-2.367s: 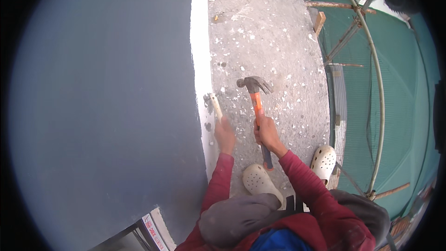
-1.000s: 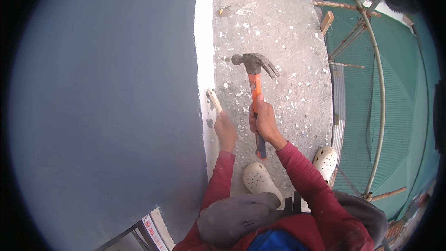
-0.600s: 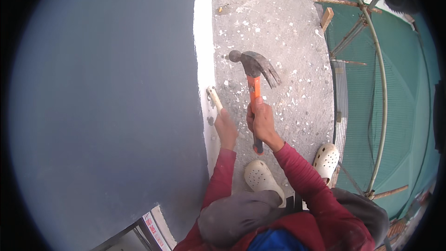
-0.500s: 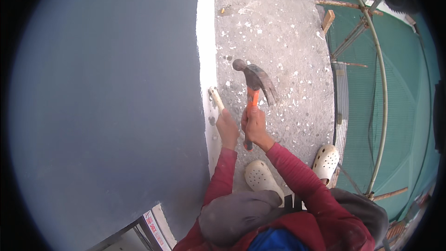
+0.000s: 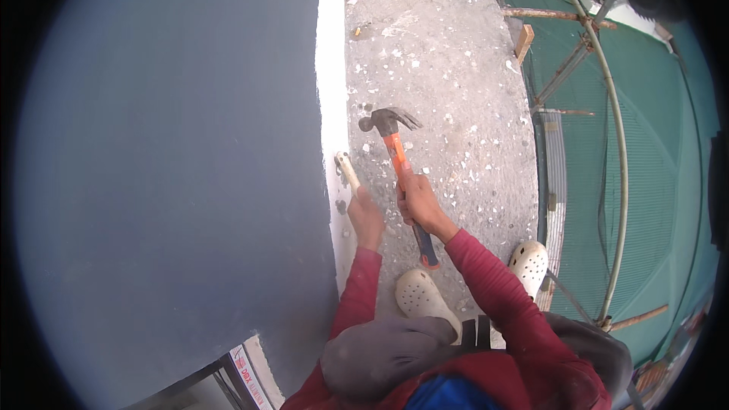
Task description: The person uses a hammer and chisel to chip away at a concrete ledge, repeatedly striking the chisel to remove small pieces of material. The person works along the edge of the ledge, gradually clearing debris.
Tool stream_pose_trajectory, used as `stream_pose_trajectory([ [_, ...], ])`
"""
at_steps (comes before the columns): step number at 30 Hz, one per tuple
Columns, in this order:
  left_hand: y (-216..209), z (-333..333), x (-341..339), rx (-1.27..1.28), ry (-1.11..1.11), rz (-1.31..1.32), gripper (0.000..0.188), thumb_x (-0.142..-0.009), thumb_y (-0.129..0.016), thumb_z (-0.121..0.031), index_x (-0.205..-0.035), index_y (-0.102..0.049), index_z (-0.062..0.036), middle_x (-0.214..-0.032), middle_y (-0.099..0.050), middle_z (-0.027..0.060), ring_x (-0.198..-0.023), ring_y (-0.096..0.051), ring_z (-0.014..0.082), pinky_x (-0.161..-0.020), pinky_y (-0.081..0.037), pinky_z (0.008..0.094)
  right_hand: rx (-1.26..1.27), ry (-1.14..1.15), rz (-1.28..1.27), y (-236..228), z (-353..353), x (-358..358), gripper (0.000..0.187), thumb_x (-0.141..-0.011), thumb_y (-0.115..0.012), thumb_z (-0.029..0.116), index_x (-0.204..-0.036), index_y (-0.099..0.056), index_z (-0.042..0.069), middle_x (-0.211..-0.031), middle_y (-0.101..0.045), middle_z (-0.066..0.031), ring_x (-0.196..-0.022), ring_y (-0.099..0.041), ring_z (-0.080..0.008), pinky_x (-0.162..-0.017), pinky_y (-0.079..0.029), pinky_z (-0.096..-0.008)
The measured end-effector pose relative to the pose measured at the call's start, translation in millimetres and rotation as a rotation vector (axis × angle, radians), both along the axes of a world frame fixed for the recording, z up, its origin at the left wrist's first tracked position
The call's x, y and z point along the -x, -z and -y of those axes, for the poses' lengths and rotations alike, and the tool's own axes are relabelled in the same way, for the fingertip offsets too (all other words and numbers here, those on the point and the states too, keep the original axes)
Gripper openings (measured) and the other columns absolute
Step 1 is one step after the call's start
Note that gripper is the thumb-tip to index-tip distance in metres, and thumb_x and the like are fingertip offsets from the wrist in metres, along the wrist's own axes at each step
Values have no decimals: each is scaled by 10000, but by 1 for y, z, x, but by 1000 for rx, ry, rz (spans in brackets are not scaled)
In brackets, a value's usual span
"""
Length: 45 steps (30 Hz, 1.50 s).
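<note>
My right hand (image 5: 419,199) is closed around the orange and dark handle of a claw hammer (image 5: 396,149), gripping it about midway. The hammer's dark head tilts toward the wall, a little beyond my left hand. Closed around a cream-coloured rod-like tool (image 5: 348,172), my left hand (image 5: 367,220) keeps its far end at the white strip (image 5: 332,68) along the foot of the grey wall (image 5: 182,144). The rod's near end is hidden in my hand. Dark chipped patches (image 5: 341,206) mark the strip beside it.
White flakes litter the concrete ledge (image 5: 448,76) under my cream clogs (image 5: 424,294). On the right, past the ledge's edge, stand bamboo scaffold poles (image 5: 619,137) and green netting (image 5: 661,182). A wood block (image 5: 524,43) sits at that edge. A framed opening (image 5: 247,376) lies lower left.
The hammer head has swung left toward the wall, and more of its handle shows below my right hand. My left hand still holds the rod at the strip. The view has shifted slightly.
</note>
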<state>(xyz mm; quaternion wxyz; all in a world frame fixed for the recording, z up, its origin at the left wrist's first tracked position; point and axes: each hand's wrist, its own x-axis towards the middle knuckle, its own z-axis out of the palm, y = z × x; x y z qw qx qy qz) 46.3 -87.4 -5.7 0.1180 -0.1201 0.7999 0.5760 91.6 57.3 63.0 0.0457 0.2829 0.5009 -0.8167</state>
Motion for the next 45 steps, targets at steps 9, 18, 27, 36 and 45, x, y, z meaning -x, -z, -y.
stream_pose_trajectory([
  [9,-3,0,1,71,45,-37,438,-1066,-398,-443,-908,-492,-46,-593,-409,-10,-393,-364,77,-321,-294,275,-165,-223,32,-5,-1,6,765,-1040,-255,609,-617,-504,21,-512,-444,-71,-492,-481,-187,-495,-403,-376],
  [18,-24,-13,-2,58,-37,43,493,-1066,-382,-346,-774,-508,30,-642,-461,44,-596,-467,141,-545,-394,366,-386,-280,-72,-8,-2,7,753,-1046,-268,590,-624,-500,11,-535,-496,-118,-462,-500,-222,-498,-416,-386],
  [27,-32,-12,-4,16,-64,99,488,-1065,-379,-369,-773,-495,3,-617,-448,14,-556,-464,122,-494,-379,348,-243,-4,-149,3,4,-1,723,-1059,-260,560,-671,-514,5,-541,-500,-85,-502,-532,-200,-502,-419,-384],
  [36,-16,4,0,-8,-9,53,478,-1051,-424,-481,-968,-495,-16,-613,-419,8,-383,-370,90,-326,-273,274,-381,-245,119,65,30,-36,763,-1003,-329,664,-638,-522,23,-569,-500,-45,-518,-501,-152,-492,-420,-367],
  [45,-39,-12,0,-323,-95,220,475,-1055,-399,-490,-956,-499,-36,-575,-390,-9,-377,-345,85,-330,-241,265,-920,-576,81,-15,-76,40,777,-1004,-395,608,-755,-634,-88,-674,-630,-274,-705,-667,-424,-705,-502,-504],
])
